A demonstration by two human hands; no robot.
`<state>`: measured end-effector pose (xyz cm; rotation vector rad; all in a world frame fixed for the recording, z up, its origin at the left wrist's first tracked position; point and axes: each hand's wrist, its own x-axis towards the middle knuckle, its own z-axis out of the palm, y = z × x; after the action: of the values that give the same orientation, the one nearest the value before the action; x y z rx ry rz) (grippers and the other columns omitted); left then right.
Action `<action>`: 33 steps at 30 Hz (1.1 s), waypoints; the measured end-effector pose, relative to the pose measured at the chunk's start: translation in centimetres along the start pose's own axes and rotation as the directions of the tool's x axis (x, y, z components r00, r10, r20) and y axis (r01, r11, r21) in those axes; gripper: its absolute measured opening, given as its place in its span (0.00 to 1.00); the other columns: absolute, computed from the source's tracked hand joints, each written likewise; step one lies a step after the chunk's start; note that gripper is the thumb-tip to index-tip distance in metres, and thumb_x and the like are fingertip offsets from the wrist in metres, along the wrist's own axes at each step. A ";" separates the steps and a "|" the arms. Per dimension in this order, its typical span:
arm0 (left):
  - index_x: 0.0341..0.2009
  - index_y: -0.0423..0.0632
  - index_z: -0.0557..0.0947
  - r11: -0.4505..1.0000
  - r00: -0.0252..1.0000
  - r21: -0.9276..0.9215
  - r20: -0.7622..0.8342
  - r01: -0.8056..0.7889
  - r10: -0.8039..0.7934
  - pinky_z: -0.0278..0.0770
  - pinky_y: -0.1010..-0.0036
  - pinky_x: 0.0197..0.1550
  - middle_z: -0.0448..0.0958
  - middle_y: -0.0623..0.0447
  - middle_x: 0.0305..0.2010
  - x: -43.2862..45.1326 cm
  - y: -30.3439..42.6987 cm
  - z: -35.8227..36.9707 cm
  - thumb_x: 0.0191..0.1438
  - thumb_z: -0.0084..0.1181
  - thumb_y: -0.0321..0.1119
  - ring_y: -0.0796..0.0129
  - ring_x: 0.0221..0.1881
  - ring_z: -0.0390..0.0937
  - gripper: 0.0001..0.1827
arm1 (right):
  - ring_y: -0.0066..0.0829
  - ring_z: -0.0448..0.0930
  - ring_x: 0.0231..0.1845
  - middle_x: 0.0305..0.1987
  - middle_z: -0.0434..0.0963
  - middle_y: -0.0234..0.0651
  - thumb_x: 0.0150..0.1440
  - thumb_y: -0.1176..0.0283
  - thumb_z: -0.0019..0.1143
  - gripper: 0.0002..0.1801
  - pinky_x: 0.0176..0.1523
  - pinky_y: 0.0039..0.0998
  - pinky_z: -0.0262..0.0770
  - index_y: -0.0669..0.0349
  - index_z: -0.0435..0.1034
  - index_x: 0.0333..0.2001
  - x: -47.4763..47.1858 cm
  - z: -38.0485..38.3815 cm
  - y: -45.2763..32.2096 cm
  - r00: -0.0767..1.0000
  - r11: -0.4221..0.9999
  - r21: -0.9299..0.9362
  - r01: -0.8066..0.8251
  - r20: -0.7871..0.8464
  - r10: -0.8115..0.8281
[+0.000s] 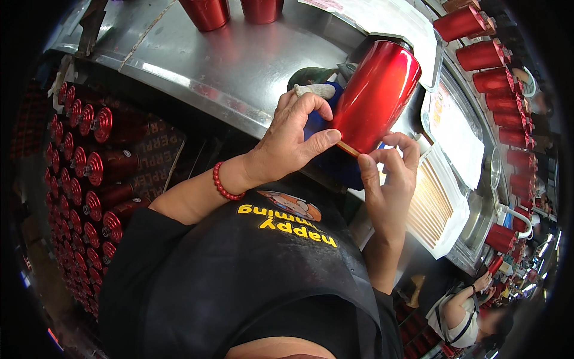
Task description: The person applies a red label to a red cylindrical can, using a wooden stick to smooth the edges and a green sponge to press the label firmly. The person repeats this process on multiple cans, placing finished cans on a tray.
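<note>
A glossy red metallic cylinder [376,94] lies tilted in front of me, its near end towards my body. Across that near end runs a narrow tan strip [349,148], though it is hard to tell from the rim there. My left hand [287,137] has thumb and forefinger at the strip's left end, close against the cylinder. At its right end are the thumb and fingertips of my right hand [392,179]. An off-white knitted finger cover [316,91] sits on a left finger. Dark blue cloth [334,168] shows beneath the cylinder.
Right of my hands is a white sheet with rows of tan strips [432,202]. Two red vessels [206,13] stand on the metal worktop [179,54]. Stacked red bottles [96,166] fill the left side. Red cylinders [489,80] line the far right; a co-worker [462,309] sits below.
</note>
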<state>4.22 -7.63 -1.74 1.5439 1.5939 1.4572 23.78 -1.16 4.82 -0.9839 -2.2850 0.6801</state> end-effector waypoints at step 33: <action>0.45 0.50 0.84 0.903 0.889 0.119 -0.165 -0.412 0.427 0.77 0.72 0.47 0.85 0.53 0.41 -1.7 0.1 -0.3 0.51 0.69 0.23 0.60 0.47 0.74 0.16 | 0.41 0.69 0.52 0.40 0.70 0.43 0.52 0.75 0.69 0.10 0.47 0.36 0.70 0.64 0.71 0.28 0.1 -0.2 0.7 0.995 0.992 0.094 -0.079 0.068 0.073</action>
<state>4.37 -9.32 -2.12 1.9395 1.4940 1.8338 24.22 -0.62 4.56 -1.0209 -2.2561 0.8573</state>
